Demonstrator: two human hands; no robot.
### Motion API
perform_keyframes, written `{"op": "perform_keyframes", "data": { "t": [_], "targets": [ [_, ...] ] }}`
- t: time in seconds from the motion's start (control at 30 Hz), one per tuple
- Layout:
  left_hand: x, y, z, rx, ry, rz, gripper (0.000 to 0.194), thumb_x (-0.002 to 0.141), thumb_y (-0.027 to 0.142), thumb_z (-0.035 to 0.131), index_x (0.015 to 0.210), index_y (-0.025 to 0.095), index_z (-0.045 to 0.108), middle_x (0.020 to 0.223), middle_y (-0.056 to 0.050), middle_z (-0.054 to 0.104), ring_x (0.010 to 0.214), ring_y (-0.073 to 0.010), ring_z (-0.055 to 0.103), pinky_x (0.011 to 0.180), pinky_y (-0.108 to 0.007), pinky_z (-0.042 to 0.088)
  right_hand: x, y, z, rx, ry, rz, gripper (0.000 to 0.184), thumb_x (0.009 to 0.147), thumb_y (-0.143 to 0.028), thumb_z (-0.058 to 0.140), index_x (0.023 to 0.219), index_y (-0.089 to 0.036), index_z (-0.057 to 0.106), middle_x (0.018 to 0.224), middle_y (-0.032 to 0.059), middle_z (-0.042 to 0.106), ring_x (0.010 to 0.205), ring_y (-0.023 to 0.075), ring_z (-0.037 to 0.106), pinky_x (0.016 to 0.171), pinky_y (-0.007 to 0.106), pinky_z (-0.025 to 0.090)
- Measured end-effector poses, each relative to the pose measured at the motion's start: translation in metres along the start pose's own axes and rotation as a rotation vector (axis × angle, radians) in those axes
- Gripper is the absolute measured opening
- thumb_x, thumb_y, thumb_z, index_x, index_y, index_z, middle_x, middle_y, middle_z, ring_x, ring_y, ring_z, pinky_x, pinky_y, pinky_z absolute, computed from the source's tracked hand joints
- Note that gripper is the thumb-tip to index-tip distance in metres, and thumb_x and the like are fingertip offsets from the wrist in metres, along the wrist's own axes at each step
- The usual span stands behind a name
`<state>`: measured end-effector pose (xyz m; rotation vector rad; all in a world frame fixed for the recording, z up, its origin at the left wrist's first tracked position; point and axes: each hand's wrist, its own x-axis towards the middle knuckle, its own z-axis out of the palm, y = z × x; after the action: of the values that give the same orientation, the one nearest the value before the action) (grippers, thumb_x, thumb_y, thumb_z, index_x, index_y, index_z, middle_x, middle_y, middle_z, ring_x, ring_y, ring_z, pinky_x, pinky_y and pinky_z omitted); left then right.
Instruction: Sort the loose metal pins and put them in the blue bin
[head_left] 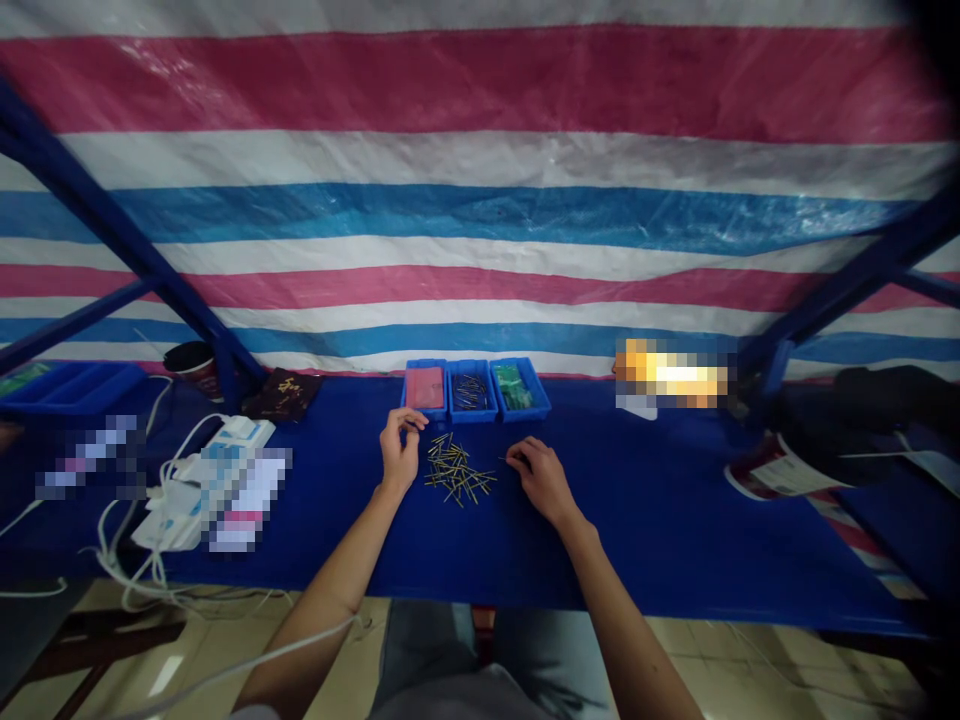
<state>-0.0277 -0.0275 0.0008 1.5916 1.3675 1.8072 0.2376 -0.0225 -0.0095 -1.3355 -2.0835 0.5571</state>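
A loose pile of thin gold-and-dark rods [457,470] lies on the blue table between my hands; their exact kind is too small to tell. My left hand [400,450] hovers at the pile's left side, in front of the left bin, with fingers loosely curved and apart and nothing seen in them. To the right of the pile, my right hand [538,475] has its thumb and fingertips pinched together. A thin rod [502,459] pokes out of that pinch toward the pile.
Behind the pile stand three blue bins, with pink packets [425,388], dark thin rods [471,391] and green packets [513,388]. Power strips [217,465] with white cables lie at left. At right are a paper cup [776,468] and a blurred bright object [675,375].
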Motion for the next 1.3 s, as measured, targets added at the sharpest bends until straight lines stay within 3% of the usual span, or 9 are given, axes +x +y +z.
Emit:
{"op": "perform_keyframes", "data": {
  "t": [0.13,0.23,0.33,0.5,0.7,0.97,1.13,1.3],
  "targets": [
    [0.000,0.005,0.004,0.082,-0.191,-0.049,0.016,0.094,0.030,0.054,0.096,0.018,0.065,0.091,-0.006,0.069,0.078,-0.0171,0.063,0.073,-0.028,0.047,0.018,-0.021,0.004,0.173,0.024,-0.046,0.016,0.095,-0.022,0.046,0.089,-0.021,0.061,0.092,0.0064,0.061,0.083,0.0199,0.060,0.076,0.031,0.045],
    [0.000,0.004,0.006,0.044,-0.314,-0.096,0.021,0.096,0.034,0.054,0.100,0.017,0.066,0.081,-0.004,0.069,0.066,-0.0147,0.061,0.066,-0.026,0.047,0.039,-0.039,0.012,0.208,0.038,-0.123,0.016,0.096,-0.021,0.045,0.090,-0.021,0.061,0.096,0.0071,0.063,0.088,0.0201,0.061,0.082,0.031,0.046],
    [0.000,0.002,0.005,0.041,-0.373,-0.118,0.024,0.096,0.037,0.053,0.096,0.017,0.067,0.074,-0.002,0.067,0.058,-0.0132,0.058,0.062,-0.025,0.046,0.057,-0.050,0.023,0.268,0.004,-0.142,0.015,0.096,-0.023,0.047,0.094,-0.022,0.062,0.087,0.0044,0.066,0.082,0.0194,0.062,0.077,0.029,0.047],
    [0.001,0.002,0.004,0.114,-0.406,-0.080,0.026,0.095,0.039,0.056,0.086,0.017,0.066,0.073,-0.001,0.067,0.060,-0.0134,0.058,0.062,-0.025,0.045,0.066,-0.052,0.041,0.467,-0.016,-0.146,0.015,0.093,-0.029,0.056,0.089,-0.022,0.069,0.077,0.0009,0.068,0.071,0.0178,0.065,0.070,0.027,0.048],
    [0.001,-0.001,0.007,0.092,-0.348,-0.112,0.019,0.093,0.038,0.060,0.095,0.019,0.060,0.074,0.000,0.068,0.062,-0.0141,0.061,0.061,-0.024,0.045,0.059,-0.051,0.049,0.535,0.057,-0.084,0.021,0.092,-0.031,0.056,0.096,-0.022,0.075,0.072,0.0015,0.068,0.058,0.0163,0.060,0.065,0.028,0.050],
    [0.002,0.003,0.005,0.161,-0.453,-0.080,0.029,0.097,0.041,0.052,0.088,0.018,0.068,0.075,-0.002,0.070,0.065,-0.0157,0.062,0.066,-0.026,0.047,0.047,-0.056,0.052,0.537,0.068,-0.110,0.024,0.093,-0.023,0.052,0.110,-0.025,0.070,0.077,-0.0005,0.071,0.061,0.0160,0.065,0.068,0.028,0.051],
    [0.002,0.004,0.005,0.166,-0.491,-0.061,0.032,0.097,0.038,0.051,0.078,0.017,0.066,0.070,-0.001,0.067,0.063,-0.0144,0.060,0.067,-0.025,0.046,0.041,-0.056,0.055,0.451,0.108,-0.089,0.020,0.095,-0.029,0.053,0.098,-0.024,0.072,0.080,0.0019,0.072,0.066,0.0178,0.066,0.068,0.029,0.052],
    [0.002,0.005,0.005,0.162,-0.467,-0.073,0.030,0.097,0.036,0.052,0.080,0.017,0.066,0.071,-0.001,0.067,0.062,-0.0141,0.059,0.065,-0.025,0.045,0.041,-0.054,0.054,0.439,0.104,-0.123,0.025,0.096,-0.025,0.049,0.103,-0.025,0.073,0.092,0.0033,0.074,0.071,0.0177,0.067,0.073,0.030,0.053]
  ]
}}
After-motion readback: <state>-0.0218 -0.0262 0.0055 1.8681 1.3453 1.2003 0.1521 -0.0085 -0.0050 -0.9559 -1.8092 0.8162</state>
